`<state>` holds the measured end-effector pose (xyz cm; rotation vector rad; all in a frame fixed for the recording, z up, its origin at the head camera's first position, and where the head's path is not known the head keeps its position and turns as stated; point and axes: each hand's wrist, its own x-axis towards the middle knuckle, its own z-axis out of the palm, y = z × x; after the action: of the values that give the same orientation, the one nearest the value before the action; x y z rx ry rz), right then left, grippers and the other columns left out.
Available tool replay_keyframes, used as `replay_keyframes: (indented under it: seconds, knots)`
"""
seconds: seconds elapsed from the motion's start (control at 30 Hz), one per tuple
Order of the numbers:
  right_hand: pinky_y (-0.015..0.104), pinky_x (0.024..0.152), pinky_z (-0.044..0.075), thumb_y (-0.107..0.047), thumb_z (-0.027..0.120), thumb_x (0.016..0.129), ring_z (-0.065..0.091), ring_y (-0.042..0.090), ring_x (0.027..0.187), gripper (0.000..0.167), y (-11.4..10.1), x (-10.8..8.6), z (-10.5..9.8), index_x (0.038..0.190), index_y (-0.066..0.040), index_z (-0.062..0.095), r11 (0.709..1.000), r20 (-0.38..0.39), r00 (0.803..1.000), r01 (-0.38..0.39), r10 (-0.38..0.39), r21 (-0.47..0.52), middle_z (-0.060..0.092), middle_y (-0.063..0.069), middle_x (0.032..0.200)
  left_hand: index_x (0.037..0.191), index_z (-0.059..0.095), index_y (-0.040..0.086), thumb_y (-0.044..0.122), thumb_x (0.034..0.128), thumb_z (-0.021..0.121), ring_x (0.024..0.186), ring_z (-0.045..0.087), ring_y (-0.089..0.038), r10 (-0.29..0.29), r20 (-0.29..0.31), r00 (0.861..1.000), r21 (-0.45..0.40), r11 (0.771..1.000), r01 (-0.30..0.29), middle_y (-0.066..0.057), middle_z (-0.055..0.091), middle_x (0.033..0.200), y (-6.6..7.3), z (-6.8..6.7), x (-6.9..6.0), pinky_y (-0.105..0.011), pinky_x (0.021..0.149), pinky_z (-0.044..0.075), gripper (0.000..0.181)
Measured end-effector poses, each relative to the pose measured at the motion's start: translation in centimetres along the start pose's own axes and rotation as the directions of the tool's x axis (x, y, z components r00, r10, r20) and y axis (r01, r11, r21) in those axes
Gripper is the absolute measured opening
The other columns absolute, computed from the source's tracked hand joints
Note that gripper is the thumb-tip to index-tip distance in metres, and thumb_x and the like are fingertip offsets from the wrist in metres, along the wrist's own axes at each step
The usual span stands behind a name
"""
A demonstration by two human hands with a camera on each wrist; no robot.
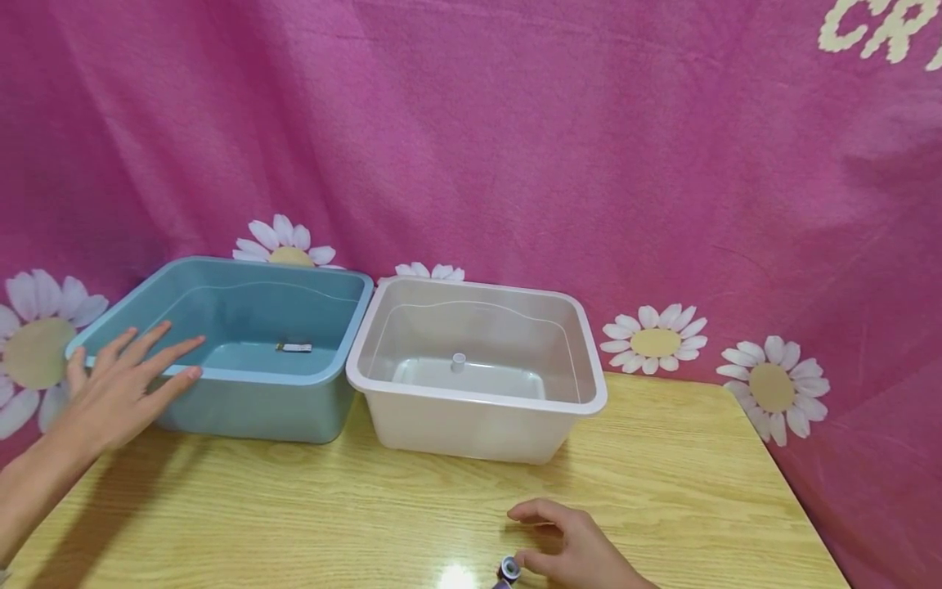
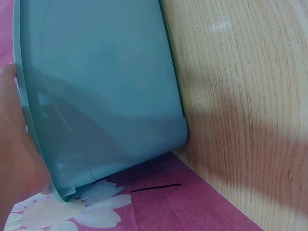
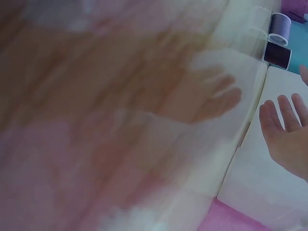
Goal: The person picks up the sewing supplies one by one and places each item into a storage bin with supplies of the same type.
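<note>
My left hand (image 1: 125,388), fingers spread and straight, rests on the near-left rim of a blue plastic bin (image 1: 257,409); the left wrist view shows the hand (image 2: 19,149) against that bin's edge. At the bottom of the head view my right hand (image 1: 577,544) hovers low over the table, fingers slightly bent and holding nothing. By its thumb is a dark thread spool (image 1: 509,568), with part of a purple one below. From the right wrist, the dark spool (image 3: 277,56) and a lilac spool (image 3: 279,28) lie side by side, apart from the fingers (image 3: 288,115).
Beside the blue bin stands a whitish bin (image 1: 471,425) with a small white cylinder (image 1: 458,362) inside. A small white object with a gold-coloured end (image 1: 294,348) lies in the blue bin. Behind the wooden table (image 1: 294,507) hangs a pink cloth (image 1: 471,147) printed with daisies.
</note>
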<state>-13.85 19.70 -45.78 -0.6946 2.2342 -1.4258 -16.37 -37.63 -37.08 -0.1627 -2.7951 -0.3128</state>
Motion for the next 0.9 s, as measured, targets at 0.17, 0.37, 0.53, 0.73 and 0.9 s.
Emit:
replay_keyframes:
  seconds: [0.17, 0.37, 0.53, 0.73, 0.9]
  knots:
    - [0.024, 0.095, 0.046, -0.028, 0.077, 0.090, 0.060, 0.015, 0.113, 0.037, 0.10, 0.10, 0.20, 0.123, -0.015, 0.067, 0.998, 0.015, 1.000, -0.025, 0.026, -0.064, 0.066, -0.002, 0.121, 0.150, 0.045, 0.019, 0.046, 0.1029, 0.047, 0.138, 0.016, -0.061, 0.002, -0.006, 1.000, -0.007, 1.000, -0.002, -0.025, 0.026, 0.158, 0.07, 0.00, 0.02, -0.078, 0.099, -0.014, 0.055]
    - [0.025, 0.095, 0.044, -0.029, 0.075, 0.092, 0.059, 0.013, 0.111, 0.033, -0.10, 0.19, 0.38, 0.122, -0.018, 0.068, 0.996, 0.061, 0.996, -0.054, 0.059, -0.067, 0.066, -0.006, 0.120, 0.149, 0.047, 0.018, 0.047, 0.1029, 0.047, 0.137, 0.017, -0.061, 0.000, -0.009, 1.000, -0.004, 1.000, 0.000, -0.025, 0.027, 0.157, 0.10, -0.03, 0.06, -0.078, 0.099, -0.013, 0.054]
    - [0.025, 0.095, 0.045, -0.025, 0.074, 0.092, 0.060, 0.011, 0.111, 0.032, -0.09, 0.33, 0.45, 0.122, -0.016, 0.068, 0.996, 0.091, 0.995, -0.031, 0.038, -0.078, 0.067, -0.005, 0.120, 0.149, 0.047, 0.018, 0.046, 0.1031, 0.047, 0.137, 0.018, -0.061, 0.003, -0.011, 1.000, -0.002, 1.000, -0.003, -0.025, 0.027, 0.158, 0.02, -0.03, 0.04, -0.078, 0.099, -0.013, 0.054]
    - [0.023, 0.091, 0.047, -0.022, 0.073, 0.092, 0.062, 0.009, 0.108, 0.031, 0.15, 0.39, 0.44, 0.121, -0.013, 0.069, 0.998, 0.119, 0.992, -0.024, 0.031, -0.062, 0.068, -0.004, 0.118, 0.149, 0.047, 0.018, 0.046, 0.1030, 0.047, 0.137, 0.018, -0.061, 0.000, -0.014, 1.000, -0.006, 1.000, 0.000, -0.025, 0.027, 0.158, -0.07, 0.05, 0.04, -0.078, 0.099, -0.013, 0.054]
    - [0.023, 0.094, 0.044, -0.024, 0.072, 0.093, 0.059, 0.008, 0.110, 0.029, 0.14, 0.34, 0.43, 0.120, -0.013, 0.070, 0.997, 0.141, 0.989, -0.024, 0.035, -0.076, 0.069, -0.007, 0.117, 0.148, 0.048, 0.018, 0.046, 0.1029, 0.047, 0.137, 0.019, -0.061, 0.007, -0.016, 1.000, -0.006, 1.000, -0.007, -0.025, 0.028, 0.157, -0.07, 0.06, 0.06, -0.078, 0.099, -0.012, 0.053]
